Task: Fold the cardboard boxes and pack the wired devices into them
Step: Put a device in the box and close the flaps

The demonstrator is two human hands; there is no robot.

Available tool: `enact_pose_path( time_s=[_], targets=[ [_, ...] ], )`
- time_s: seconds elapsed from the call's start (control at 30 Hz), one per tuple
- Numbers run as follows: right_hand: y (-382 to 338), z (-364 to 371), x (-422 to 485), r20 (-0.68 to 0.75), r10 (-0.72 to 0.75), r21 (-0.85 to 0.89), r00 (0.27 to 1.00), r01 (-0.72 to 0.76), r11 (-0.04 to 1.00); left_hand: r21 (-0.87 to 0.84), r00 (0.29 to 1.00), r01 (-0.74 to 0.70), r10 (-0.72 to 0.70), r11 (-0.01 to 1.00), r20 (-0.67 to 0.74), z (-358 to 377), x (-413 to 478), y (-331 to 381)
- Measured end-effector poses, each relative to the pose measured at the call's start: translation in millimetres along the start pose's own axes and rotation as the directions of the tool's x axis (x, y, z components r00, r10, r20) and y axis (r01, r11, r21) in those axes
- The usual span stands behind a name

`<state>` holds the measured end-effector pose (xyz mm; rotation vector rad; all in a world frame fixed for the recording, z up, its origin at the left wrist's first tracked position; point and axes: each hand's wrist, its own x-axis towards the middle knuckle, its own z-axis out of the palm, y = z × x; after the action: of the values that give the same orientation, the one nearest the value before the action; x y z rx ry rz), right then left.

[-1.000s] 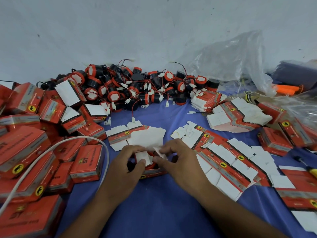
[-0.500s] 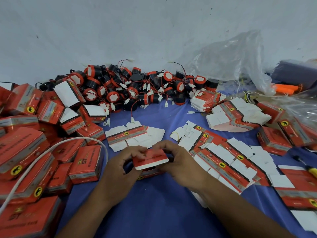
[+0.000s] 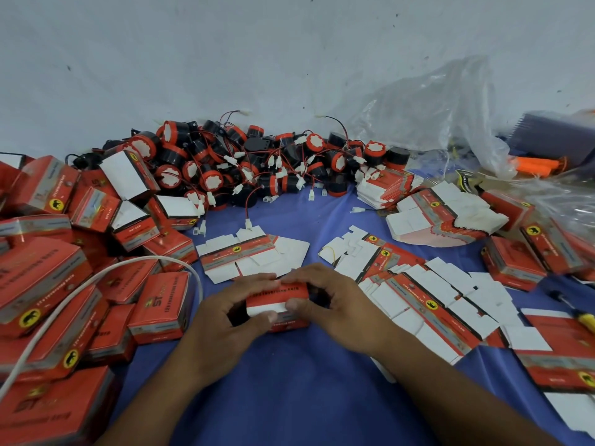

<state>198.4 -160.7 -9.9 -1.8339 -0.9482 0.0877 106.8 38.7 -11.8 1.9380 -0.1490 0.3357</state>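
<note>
Left hand (image 3: 225, 320) and right hand (image 3: 338, 313) clamp red box (image 3: 277, 296); long axis apparently left-right.

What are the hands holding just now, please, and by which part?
One small red box: the left hand grips its left end, the right hand its right end, both thumbs on its near edge.
</note>
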Motion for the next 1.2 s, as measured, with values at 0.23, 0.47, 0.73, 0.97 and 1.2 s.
enact_pose_path(
  time_s=[0.23,0.47,0.73,0.97,1.2],
  targets=[
    [0.2,0.3,-1.6,-0.019,-0.141,-0.218,0.99,0.134,0.967,0.032,0.999,-0.011,0.013,0.999,-0.049,0.6,1.9,-1.9],
    [-0.6,-7.3,-6.1,0.138,-0.148,-0.424,0.979,0.193,0.885,0.234,0.994,-0.111,0.104,0.966,0.04,-3.2,-0.7,-1.2],
    [0.3,-7.7,-6.3,0.188,-0.133,-0.409,0.973,0.201,0.89,0.263,0.979,-0.2,0.202,0.944,0.02,-0.1,-3.3,0.2],
    [5.9,-5.3,-5.7,0.16,-0.118,-0.383,0.98,0.172,0.908,0.4,0.957,-0.268,0.195,0.876,0.214,-7.3,0.4,-5.1],
    [3.8,-9.3,-4.8,0.219,-0.107,-0.396,0.97,0.188,0.899,0.428,0.951,-0.3,0.235,0.852,0.2,-0.1,-0.6,-12.5]
  ],
)
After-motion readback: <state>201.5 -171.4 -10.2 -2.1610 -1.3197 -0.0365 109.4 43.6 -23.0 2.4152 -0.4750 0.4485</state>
